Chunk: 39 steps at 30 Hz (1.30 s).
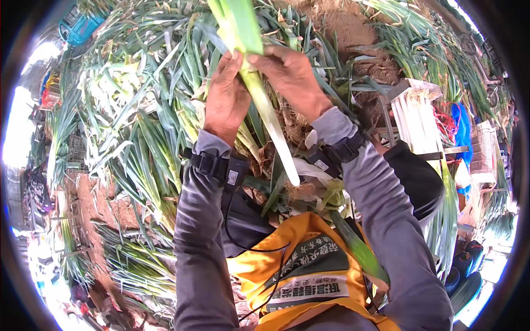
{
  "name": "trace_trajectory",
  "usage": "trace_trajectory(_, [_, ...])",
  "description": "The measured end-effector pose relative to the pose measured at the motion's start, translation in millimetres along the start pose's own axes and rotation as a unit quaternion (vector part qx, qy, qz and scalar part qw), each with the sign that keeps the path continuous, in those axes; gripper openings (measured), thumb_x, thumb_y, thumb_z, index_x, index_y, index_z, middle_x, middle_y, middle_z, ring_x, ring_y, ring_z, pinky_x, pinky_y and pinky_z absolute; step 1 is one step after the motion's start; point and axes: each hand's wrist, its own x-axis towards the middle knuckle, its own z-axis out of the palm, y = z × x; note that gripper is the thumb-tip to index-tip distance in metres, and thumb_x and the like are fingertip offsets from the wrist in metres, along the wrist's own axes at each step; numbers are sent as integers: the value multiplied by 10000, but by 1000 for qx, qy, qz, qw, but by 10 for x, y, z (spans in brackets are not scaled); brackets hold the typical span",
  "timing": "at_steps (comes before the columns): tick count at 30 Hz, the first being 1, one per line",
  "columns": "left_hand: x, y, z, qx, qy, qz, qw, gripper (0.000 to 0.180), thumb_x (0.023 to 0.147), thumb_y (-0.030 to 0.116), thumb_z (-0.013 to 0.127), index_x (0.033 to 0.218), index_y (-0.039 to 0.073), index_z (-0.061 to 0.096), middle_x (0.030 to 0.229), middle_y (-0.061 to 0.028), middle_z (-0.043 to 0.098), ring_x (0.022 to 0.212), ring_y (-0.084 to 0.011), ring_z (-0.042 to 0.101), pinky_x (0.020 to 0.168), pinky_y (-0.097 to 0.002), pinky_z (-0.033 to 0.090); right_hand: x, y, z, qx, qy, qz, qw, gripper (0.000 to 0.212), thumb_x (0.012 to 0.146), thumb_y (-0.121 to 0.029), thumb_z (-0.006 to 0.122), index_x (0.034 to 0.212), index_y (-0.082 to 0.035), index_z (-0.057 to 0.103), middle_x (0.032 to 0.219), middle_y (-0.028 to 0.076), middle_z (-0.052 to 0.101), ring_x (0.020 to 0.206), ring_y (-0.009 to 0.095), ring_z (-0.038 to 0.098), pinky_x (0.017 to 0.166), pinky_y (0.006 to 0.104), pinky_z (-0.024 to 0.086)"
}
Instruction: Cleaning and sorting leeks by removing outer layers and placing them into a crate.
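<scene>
A long leek (269, 117) hangs at a slant between my hands, its green leaves at the top and its white root end pointing down towards my lap. My left hand (227, 102) pinches it from the left, where the leaves meet the pale stem. From the right, the thumb and fingers of my right hand (296, 77) are closed on the same stretch of the leek. Just behind it lie loose leek leaves and roots, partly hidden by my hands. A cut green leaf (359, 251) rests on my yellow apron (303, 231).
Heaped leeks (149, 71) cover the ground ahead and to my left. At the right, trimmed white leeks (414, 118) lie bundled in a metal rack (386, 118), near a blue bag (462, 132). A blue crate (80, 25) stands far left. Bare soil (348, 25) shows ahead.
</scene>
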Motion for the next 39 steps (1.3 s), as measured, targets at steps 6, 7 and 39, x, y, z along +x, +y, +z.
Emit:
trace_trajectory(6, [-69, -17, 193, -25, -24, -33, 999, 318, 985, 254, 555, 1231, 55, 529, 1076, -32, 612, 965, -171, 599, 865, -349, 510, -93, 160, 24, 305, 88, 124, 940, 206, 929, -155, 653, 985, 40, 684, 840, 13, 679, 730, 53, 566, 639, 229, 460])
trace_trajectory(7, [-61, -19, 184, -21, -31, -33, 999, 313, 985, 243, 555, 1229, 50, 530, 1078, -35, 615, 965, -174, 601, 864, -350, 510, -106, 143, 39, 324, 108, 135, 930, 216, 925, -162, 659, 982, 46, 681, 846, 13, 680, 736, 54, 569, 637, 232, 462])
trace_trajectory(39, [71, -140, -177, 102, 82, 52, 990, 284, 957, 199, 587, 1111, -38, 555, 1030, -157, 662, 954, -264, 665, 889, -391, 528, -1127, 1060, -610, -2, 3, 366, 931, 269, 855, -195, 670, 932, 59, 623, 733, 66, 615, 592, 127, 581, 494, 299, 458])
